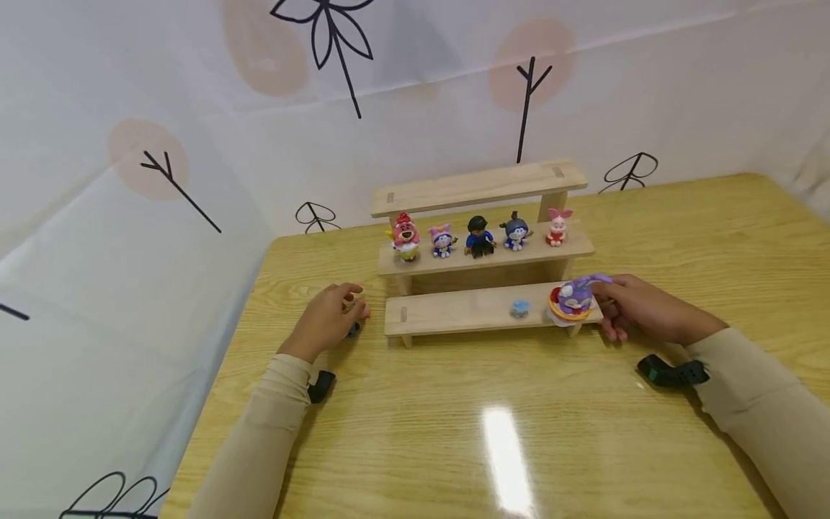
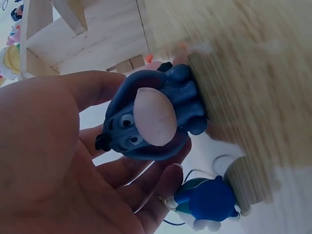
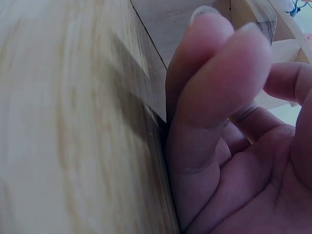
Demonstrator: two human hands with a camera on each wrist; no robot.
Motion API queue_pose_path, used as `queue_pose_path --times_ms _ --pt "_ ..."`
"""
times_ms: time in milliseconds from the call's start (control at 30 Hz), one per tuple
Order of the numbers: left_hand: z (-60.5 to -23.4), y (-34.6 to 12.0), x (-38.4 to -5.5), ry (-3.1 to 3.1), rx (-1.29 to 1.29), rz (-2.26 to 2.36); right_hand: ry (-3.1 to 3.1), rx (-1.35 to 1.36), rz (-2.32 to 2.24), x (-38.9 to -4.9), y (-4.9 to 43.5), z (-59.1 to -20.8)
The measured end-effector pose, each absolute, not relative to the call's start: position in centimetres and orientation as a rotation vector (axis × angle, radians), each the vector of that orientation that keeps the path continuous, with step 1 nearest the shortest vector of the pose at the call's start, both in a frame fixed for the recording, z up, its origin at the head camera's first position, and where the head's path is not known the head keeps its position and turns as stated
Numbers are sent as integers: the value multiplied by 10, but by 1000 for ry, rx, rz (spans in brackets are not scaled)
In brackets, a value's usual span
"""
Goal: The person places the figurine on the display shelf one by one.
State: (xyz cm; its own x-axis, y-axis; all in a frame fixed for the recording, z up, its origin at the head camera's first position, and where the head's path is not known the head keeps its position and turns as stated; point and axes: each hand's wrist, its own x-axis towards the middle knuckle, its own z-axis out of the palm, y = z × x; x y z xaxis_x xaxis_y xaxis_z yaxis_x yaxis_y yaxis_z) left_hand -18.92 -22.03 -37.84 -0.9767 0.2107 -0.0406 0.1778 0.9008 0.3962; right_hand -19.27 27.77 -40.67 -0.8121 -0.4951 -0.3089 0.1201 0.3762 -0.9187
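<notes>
In the left wrist view, a dark blue donkey figurine (image 2: 146,114) with a pale muzzle has its feet at the tabletop. My left hand (image 1: 327,317) holds it between thumb and fingers; from the head view the hand mostly hides it. At the right end of the shelf's lowest step (image 1: 454,311) sits a purple rabbit-like figurine (image 1: 573,297) in a red and yellow base. The fingers of my right hand (image 1: 632,306) pinch its long purple ear. That figurine is out of sight in the right wrist view, where curled fingers (image 3: 224,73) fill the middle.
On the middle step (image 1: 506,254) stand several figurines, among them a pink bear (image 1: 405,238) and a piglet (image 1: 557,228). A small light blue piece (image 1: 520,308) lies on the lowest step. Beside my left hand is a blue and green figurine (image 2: 209,200).
</notes>
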Motion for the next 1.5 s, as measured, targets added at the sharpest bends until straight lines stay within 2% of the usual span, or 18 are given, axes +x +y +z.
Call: queue_pose_path --times_ms 400,1133,1500 --pt "-383 -219 -191 2995 309 508 2078 -345 -1475 -191 279 -406" --pt "-385 -219 -194 3001 360 693 2066 -336 -1477 -193 279 -406" --pt "-382 -216 -192 3124 398 948 2064 -326 -1481 -193 279 -407"
